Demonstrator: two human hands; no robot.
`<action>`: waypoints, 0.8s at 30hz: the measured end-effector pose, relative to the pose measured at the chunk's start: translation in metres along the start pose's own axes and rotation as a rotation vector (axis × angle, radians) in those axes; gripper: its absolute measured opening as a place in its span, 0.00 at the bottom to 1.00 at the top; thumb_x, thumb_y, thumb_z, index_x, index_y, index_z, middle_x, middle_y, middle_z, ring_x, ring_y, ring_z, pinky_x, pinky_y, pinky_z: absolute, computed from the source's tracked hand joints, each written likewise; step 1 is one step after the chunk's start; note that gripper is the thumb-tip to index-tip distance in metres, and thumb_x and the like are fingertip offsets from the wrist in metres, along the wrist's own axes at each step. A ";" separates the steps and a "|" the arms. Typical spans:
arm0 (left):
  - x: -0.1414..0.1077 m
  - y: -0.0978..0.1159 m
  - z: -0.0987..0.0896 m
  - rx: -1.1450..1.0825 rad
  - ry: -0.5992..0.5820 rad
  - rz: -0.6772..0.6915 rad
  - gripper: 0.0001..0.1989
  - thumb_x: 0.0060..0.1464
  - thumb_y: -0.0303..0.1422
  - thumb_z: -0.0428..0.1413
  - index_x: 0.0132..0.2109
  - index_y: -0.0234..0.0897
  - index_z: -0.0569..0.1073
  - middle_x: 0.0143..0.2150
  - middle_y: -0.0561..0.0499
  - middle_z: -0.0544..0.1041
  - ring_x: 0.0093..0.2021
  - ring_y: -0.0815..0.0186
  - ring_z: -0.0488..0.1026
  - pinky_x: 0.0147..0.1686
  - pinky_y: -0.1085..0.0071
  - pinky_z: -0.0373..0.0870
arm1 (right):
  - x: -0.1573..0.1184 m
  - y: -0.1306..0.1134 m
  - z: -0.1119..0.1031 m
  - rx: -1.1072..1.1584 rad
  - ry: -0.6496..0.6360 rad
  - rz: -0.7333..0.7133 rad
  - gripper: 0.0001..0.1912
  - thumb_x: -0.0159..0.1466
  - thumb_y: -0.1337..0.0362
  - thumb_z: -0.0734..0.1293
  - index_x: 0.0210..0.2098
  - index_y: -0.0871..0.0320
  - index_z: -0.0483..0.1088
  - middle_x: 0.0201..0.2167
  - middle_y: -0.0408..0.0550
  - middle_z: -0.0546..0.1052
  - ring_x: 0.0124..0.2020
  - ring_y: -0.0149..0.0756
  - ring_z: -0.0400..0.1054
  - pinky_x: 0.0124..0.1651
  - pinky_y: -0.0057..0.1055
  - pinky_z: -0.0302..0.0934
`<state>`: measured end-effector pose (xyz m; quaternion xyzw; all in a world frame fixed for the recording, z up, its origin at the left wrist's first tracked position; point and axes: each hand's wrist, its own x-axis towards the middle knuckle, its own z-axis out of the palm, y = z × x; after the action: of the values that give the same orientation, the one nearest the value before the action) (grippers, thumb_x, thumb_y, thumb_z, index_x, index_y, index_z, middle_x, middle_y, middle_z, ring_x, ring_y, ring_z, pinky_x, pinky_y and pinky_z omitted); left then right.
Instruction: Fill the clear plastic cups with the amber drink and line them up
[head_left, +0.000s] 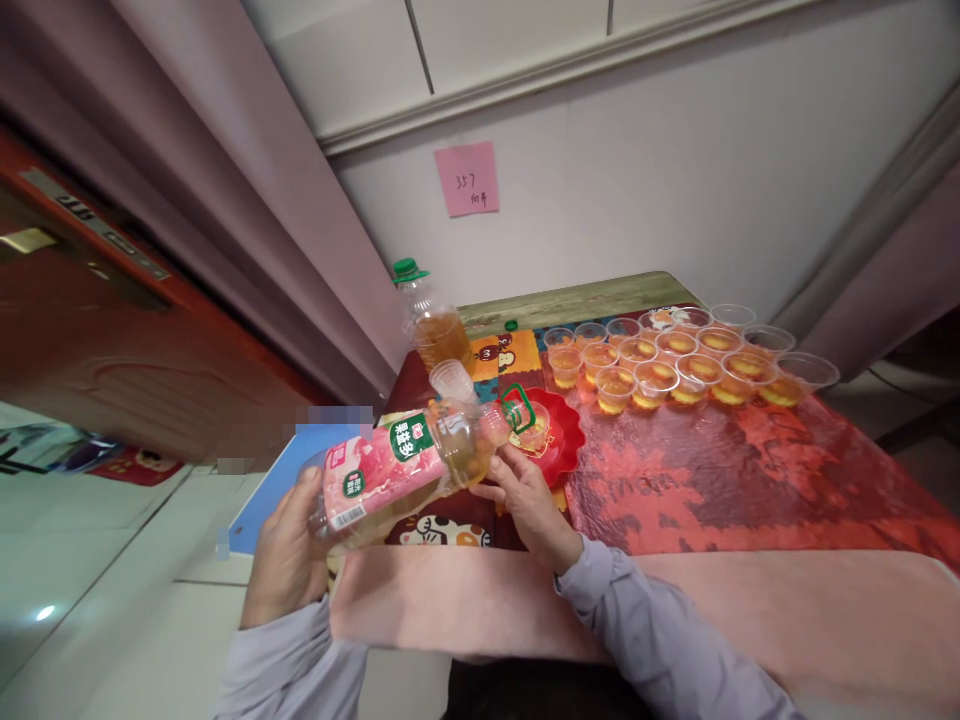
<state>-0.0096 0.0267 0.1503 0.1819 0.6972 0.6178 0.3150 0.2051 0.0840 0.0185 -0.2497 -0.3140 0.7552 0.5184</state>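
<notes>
A large clear juice bottle (pixel 397 465) with a pink label lies tilted in the air, its neck with a green ring handle (pixel 519 408) pointing right. My left hand (pixel 289 545) is wrapped round its base. Under the shoulder near the neck, my right hand (pixel 529 500) holds the bottle with its fingers. The bottle's mouth is over a scalloped red dish (pixel 564 460); something clear and yellowish shows inside the dish, perhaps a cup. Pale liquid is visible in the bottle. Behind it stand clear empty-looking cups (pixel 451 378), stacked or single, I cannot tell.
Several rows of clear plastic cups (pixel 701 370) with amber liquid stand at the table's right back. A second juice bottle (pixel 439 335) with a green cap stands upright at the back left. A small green cap (pixel 511 325) lies near the back edge. A blue surface (pixel 277 480) is at left.
</notes>
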 end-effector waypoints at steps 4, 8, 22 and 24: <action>0.001 0.002 -0.001 0.001 0.009 0.017 0.13 0.52 0.40 0.68 0.40 0.36 0.81 0.31 0.51 0.82 0.27 0.63 0.76 0.23 0.71 0.76 | 0.000 -0.001 0.001 -0.001 0.000 -0.002 0.27 0.65 0.42 0.77 0.57 0.50 0.79 0.60 0.49 0.81 0.58 0.46 0.78 0.54 0.43 0.79; 0.001 0.003 0.000 -0.003 0.023 0.017 0.14 0.50 0.41 0.70 0.40 0.37 0.80 0.32 0.52 0.82 0.26 0.64 0.75 0.22 0.71 0.75 | 0.002 -0.001 0.002 0.012 -0.005 0.002 0.28 0.65 0.42 0.77 0.59 0.49 0.79 0.61 0.49 0.81 0.58 0.46 0.78 0.56 0.44 0.79; 0.008 -0.004 -0.008 0.002 -0.004 0.041 0.22 0.47 0.48 0.72 0.43 0.38 0.82 0.34 0.50 0.84 0.32 0.61 0.77 0.27 0.69 0.75 | 0.002 -0.003 0.003 0.014 -0.001 -0.002 0.28 0.65 0.43 0.77 0.60 0.48 0.79 0.63 0.49 0.79 0.60 0.48 0.76 0.56 0.45 0.78; 0.008 -0.005 -0.008 0.004 -0.007 0.048 0.25 0.43 0.50 0.74 0.43 0.37 0.82 0.35 0.50 0.84 0.32 0.60 0.77 0.27 0.68 0.76 | 0.002 -0.003 0.004 0.014 0.002 -0.003 0.28 0.65 0.43 0.77 0.59 0.48 0.79 0.63 0.50 0.80 0.60 0.48 0.76 0.56 0.46 0.78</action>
<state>-0.0206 0.0251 0.1439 0.2013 0.6927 0.6232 0.3022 0.2033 0.0856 0.0230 -0.2463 -0.3085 0.7563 0.5217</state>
